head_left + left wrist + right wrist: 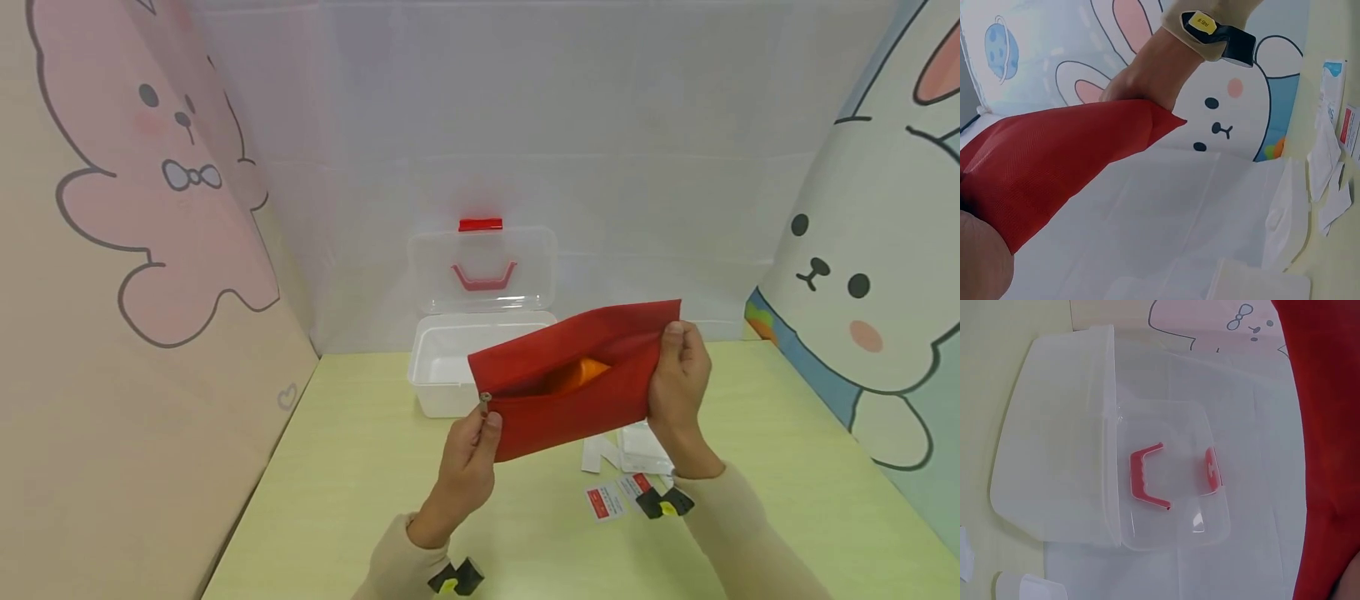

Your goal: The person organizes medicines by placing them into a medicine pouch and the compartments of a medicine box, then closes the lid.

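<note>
Pinching the small metal zipper pull [485, 400] at the lower left corner of the red pouch [577, 379], the left hand [467, 467] has its thumb and fingertips closed together on it, so that this end of the pouch sits right at the fingertips, above the yellow-green table [352, 467]. From there the pouch stretches up and to the right, lifted clear of the tabletop and tilted, its mouth gaping along the middle, where something orange [581, 372] shows inside. Behind it stands a white plastic box [442, 367], open, its clear lid [480, 267] upright with a red handle [483, 277] and red latch [480, 224]. Further right, the right hand [678, 387] grips the upper right end of the pouch, fingers curled round the fabric edge and thumb on top; the left wrist view shows the cloth bunched in that hand. Below the pouch and near the right wrist, small white packets [637, 446] and red-and-white labels [606, 500] lie on the table.
</note>
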`<action>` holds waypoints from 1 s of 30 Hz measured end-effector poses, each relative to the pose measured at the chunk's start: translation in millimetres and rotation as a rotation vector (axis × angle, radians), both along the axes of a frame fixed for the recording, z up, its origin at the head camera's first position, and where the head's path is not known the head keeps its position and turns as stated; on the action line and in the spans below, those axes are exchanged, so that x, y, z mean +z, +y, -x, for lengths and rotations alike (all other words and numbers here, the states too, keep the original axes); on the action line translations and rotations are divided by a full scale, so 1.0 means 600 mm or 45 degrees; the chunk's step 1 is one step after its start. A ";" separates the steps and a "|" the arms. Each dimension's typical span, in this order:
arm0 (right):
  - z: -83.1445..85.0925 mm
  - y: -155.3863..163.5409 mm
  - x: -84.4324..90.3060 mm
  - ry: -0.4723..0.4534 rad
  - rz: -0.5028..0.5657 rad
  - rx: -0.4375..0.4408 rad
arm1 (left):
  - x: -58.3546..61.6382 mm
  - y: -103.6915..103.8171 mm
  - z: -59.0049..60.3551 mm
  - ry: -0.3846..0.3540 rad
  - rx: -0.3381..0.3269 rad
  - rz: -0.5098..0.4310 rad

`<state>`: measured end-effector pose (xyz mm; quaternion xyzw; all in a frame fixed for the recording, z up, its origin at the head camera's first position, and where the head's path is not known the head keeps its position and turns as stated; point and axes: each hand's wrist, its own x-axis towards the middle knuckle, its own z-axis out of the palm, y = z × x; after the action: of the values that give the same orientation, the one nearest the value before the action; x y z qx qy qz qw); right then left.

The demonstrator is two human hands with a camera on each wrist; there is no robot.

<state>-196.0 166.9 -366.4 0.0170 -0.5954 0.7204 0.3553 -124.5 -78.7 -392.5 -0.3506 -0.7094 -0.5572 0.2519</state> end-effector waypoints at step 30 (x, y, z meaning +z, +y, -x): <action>-0.073 -0.074 0.028 0.763 -1.175 0.383 | -0.019 0.007 0.010 -0.128 0.180 -0.041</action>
<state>-151.9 122.5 -349.7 0.4586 -0.7126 0.3920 0.3581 -130.6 -74.2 -403.9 -0.2672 -0.7351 -0.5661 0.2604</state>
